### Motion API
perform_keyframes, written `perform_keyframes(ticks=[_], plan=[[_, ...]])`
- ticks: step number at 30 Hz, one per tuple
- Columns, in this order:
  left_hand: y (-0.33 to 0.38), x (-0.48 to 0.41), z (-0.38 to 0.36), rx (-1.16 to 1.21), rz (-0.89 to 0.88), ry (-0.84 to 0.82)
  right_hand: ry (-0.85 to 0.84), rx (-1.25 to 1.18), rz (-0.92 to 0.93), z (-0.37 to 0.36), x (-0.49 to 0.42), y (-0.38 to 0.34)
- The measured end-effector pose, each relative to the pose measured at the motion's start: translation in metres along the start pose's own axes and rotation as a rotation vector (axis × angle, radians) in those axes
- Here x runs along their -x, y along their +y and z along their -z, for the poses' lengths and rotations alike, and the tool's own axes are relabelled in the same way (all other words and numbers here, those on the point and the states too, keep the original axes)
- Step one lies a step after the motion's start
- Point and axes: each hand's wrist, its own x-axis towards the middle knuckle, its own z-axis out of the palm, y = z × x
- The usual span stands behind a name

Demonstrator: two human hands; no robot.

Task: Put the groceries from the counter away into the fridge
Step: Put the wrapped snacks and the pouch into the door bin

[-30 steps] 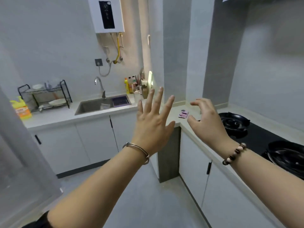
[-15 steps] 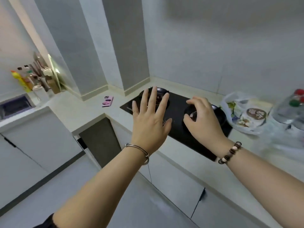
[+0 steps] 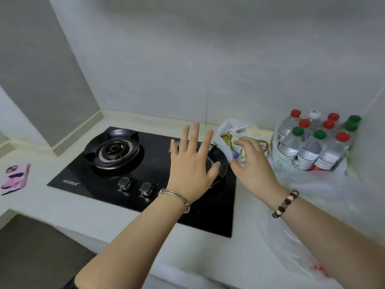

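A white plastic grocery bag (image 3: 228,130) with green-and-white packets inside sits on the pale counter (image 3: 62,207) right of the stove. A shrink-wrapped pack of water bottles (image 3: 312,142) with red, green and white caps stands at the far right against the wall. My left hand (image 3: 191,163) hovers over the stove's right burner, fingers spread and straight, holding nothing. My right hand (image 3: 252,161) is raised in front of the grocery bag with fingers loosely bent, holding nothing. The fridge is out of view.
A black two-burner gas stove (image 3: 116,159) with two knobs is set into the counter. A pink phone (image 3: 15,178) lies at the far left. A thin clear plastic bag (image 3: 308,236) lies spread on the counter at the right. Grey walls enclose the corner.
My view has swung right from the sink side to the stove, bringing the grocery bag and bottle pack into view. Both hands stay raised and empty; the right one now nears the bag.
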Motion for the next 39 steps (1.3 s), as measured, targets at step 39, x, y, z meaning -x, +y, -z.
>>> perform_keyframes(ticks=[39], plan=[[-0.015,-0.175,-0.276,0.372,-0.116,-0.341,-0.341,0.775,-0.241,-0.050,-0.179,0.210]])
